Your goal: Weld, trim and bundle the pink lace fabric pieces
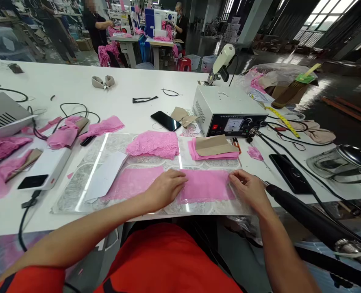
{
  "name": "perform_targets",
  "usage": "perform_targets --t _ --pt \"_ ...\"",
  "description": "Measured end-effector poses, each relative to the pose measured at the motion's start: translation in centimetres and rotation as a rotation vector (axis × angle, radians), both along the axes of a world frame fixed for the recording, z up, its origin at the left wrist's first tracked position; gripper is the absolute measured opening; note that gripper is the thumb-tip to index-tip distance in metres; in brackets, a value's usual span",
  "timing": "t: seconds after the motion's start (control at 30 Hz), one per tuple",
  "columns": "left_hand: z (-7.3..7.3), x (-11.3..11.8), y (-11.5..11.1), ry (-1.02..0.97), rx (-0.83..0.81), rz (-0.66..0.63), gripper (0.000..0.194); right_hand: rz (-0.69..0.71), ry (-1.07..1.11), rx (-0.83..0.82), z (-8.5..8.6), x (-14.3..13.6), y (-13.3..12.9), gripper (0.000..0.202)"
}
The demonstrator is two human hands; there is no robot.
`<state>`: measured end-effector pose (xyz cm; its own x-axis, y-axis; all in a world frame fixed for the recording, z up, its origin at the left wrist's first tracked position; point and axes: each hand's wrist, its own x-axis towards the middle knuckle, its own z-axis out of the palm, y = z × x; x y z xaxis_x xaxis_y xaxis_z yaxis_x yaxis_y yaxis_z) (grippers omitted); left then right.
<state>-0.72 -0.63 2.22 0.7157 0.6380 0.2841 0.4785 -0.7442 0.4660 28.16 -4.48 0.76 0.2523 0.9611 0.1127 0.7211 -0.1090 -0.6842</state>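
Note:
A pink fabric rectangle [205, 186] lies flat on the clear mat [73, 195]. My left hand [167, 188] pinches its upper left corner, with the fingers pressed together. At its upper right corner my right hand [248, 188] also pinches the fabric. Another pink piece [134, 181] lies left of it, partly under my left forearm and a white sheet [105, 173]. Behind my hands are a stack of pink lace [154, 144] and a pink stack [195, 151] topped by brown card [215, 145].
A control box [229, 110] stands at the back right, a phone [166, 121] beside it. On the right are a black-handled tool [302, 213], cables and a glass jar [340, 165]. A white device [44, 171] and pink fabric lie left. Two people work behind the table.

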Motion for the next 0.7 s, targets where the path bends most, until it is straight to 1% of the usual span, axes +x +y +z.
perform_targets --t 0.07,0.13,0.2,0.23,0.3,0.33,0.37,0.47,0.5,0.53,0.6,0.7 --pt "0.8 1.9 1.2 -0.031 -0.042 -0.028 0.030 0.032 0.096 -0.021 0.1 -0.2 0.0 0.025" --pt "1.2 4.3 2.1 -0.044 -0.068 -0.119 0.039 0.080 0.210 -0.023 0.3 -0.6 -0.1 0.025" --pt "1.3 6.6 2.8 -0.042 -0.101 -0.211 0.054 0.121 0.326 -0.011 0.8 -1.0 -0.1 0.025" --pt "1.2 7.5 3.1 -0.035 -0.129 -0.238 0.061 0.139 0.378 -0.007 1.1 -1.1 -0.2 0.025" --pt "1.1 8.6 3.7 0.003 -0.208 -0.233 0.068 0.155 0.469 0.000 1.5 -1.3 -0.4 0.023" --pt "1.0 8.7 4.0 0.033 -0.251 -0.209 0.066 0.152 0.512 0.002 1.7 -1.2 -0.5 0.022" --pt "1.1 8.5 4.3 0.068 -0.286 -0.179 0.060 0.141 0.559 0.003 1.8 -1.2 -0.6 0.022" --pt "1.6 6.7 5.0 0.167 -0.320 -0.113 0.021 0.071 0.722 -0.008 2.1 -0.9 -0.9 0.025" --pt "1.9 5.9 5.2 0.177 -0.321 -0.106 0.012 0.045 0.770 -0.015 2.1 -0.9 -1.0 0.027" --pt "2.1 5.2 5.3 0.170 -0.328 -0.101 0.009 0.022 0.808 -0.021 2.1 -0.8 -1.1 0.028" --pt "2.3 3.9 5.3 0.099 -0.384 -0.073 0.008 -0.011 0.849 -0.033 1.9 -0.7 -1.1 0.031" --pt "2.2 2.9 4.9 -0.093 -0.558 -0.012 0.009 -0.011 0.826 -0.085 1.3 -0.3 -1.1 0.034"
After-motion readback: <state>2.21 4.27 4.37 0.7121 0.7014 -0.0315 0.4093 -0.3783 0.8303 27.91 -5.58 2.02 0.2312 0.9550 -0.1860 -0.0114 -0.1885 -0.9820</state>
